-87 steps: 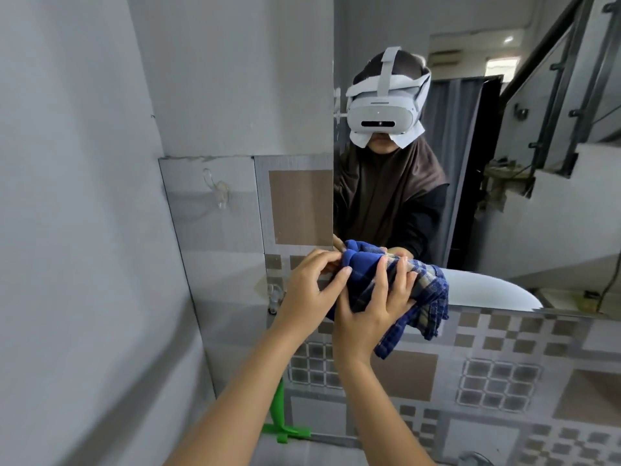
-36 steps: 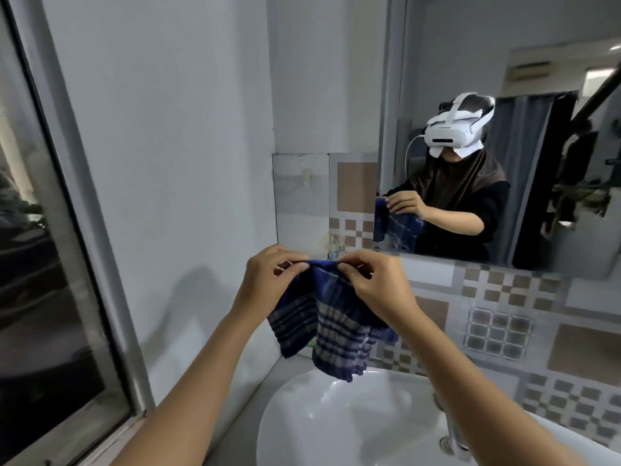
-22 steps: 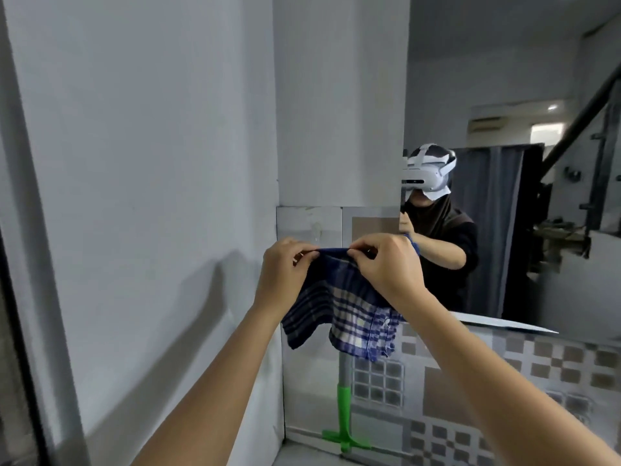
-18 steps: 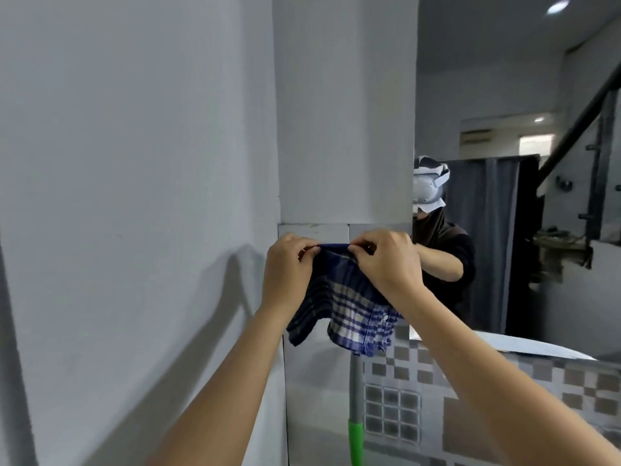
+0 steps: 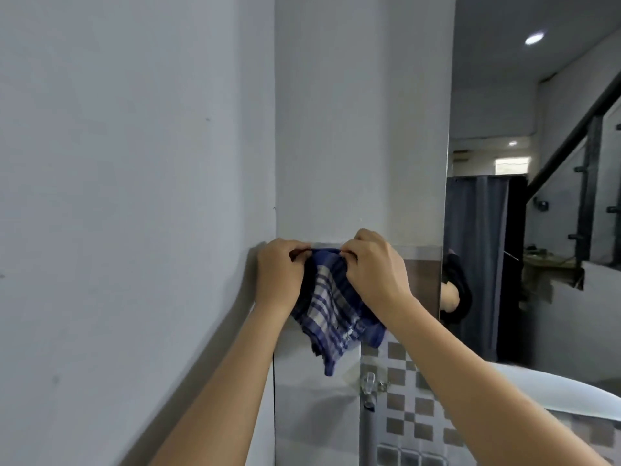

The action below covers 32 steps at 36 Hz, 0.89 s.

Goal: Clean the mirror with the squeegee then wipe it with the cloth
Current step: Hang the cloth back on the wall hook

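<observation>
A blue and white checked cloth [image 5: 331, 311] hangs against the wall corner, left of the mirror [image 5: 534, 203]. My left hand [image 5: 279, 277] pinches its top left edge and my right hand [image 5: 373, 274] pinches its top right edge, both held at the line where the white wall meets the tiles. The cloth droops below my hands. The grey handle of the squeegee [image 5: 369, 418] stands upright against the tiles below the cloth; its lower part is out of view. The mirror reflects an elbow, a curtain and a staircase.
A white wall [image 5: 134, 196] closes the left side and meets the back wall at a corner. Brown and grey patterned tiles [image 5: 403, 398] cover the lower wall. The white rim of a sink [image 5: 571, 395] shows at the lower right.
My view has turned up and left, so the mirror has slid right. Both hands have lifted the cloth higher, up to the top edge of the tiles, and stay closed on it.
</observation>
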### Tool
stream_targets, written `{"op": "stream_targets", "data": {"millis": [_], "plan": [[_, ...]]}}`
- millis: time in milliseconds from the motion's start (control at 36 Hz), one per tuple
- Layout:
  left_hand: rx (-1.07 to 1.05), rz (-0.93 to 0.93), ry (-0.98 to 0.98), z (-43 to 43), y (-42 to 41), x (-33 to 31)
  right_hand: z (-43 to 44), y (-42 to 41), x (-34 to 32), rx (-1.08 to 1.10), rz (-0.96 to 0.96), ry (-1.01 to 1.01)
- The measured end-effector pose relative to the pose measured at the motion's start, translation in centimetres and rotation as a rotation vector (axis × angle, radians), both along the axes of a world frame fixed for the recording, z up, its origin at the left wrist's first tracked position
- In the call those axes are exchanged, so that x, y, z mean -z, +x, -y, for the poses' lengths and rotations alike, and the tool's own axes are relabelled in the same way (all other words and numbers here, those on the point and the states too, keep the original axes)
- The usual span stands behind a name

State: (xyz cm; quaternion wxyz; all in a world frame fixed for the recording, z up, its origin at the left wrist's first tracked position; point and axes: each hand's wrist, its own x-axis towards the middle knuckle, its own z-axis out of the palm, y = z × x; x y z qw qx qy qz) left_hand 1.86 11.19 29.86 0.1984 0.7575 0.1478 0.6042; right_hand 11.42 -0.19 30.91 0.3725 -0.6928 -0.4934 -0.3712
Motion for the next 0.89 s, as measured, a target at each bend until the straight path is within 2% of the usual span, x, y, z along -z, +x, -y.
{"op": "stream_targets", "data": {"millis": [222, 361, 444, 556, 722, 889], "plan": [[0.218, 0.012, -0.179, -0.1, -1.1, 1.3, 0.4, 0.1, 2.5, -0.144, -0.108, 0.122], [0.392, 0.003, -0.341, 0.7, -2.1, 1.9, 0.7, -0.6, 3.1, -0.236, -0.283, 0.165], [0.450, -0.039, -0.310, 1.2, -2.5, 2.8, 0.8, -1.4, 3.7, -0.338, -0.429, 0.133], [0.583, -0.032, -0.341, 1.8, -2.6, 3.2, 0.2, -2.0, 4.5, -0.407, -0.501, 0.091], [0.533, -0.152, -0.299, 0.7, -2.5, 4.0, -0.2, -1.9, 4.8, -0.450, -0.519, 0.101], [0.549, -0.143, -0.271, 0.0, -2.1, 4.6, -0.2, -1.2, 5.1, -0.454, -0.509, 0.123]]}}
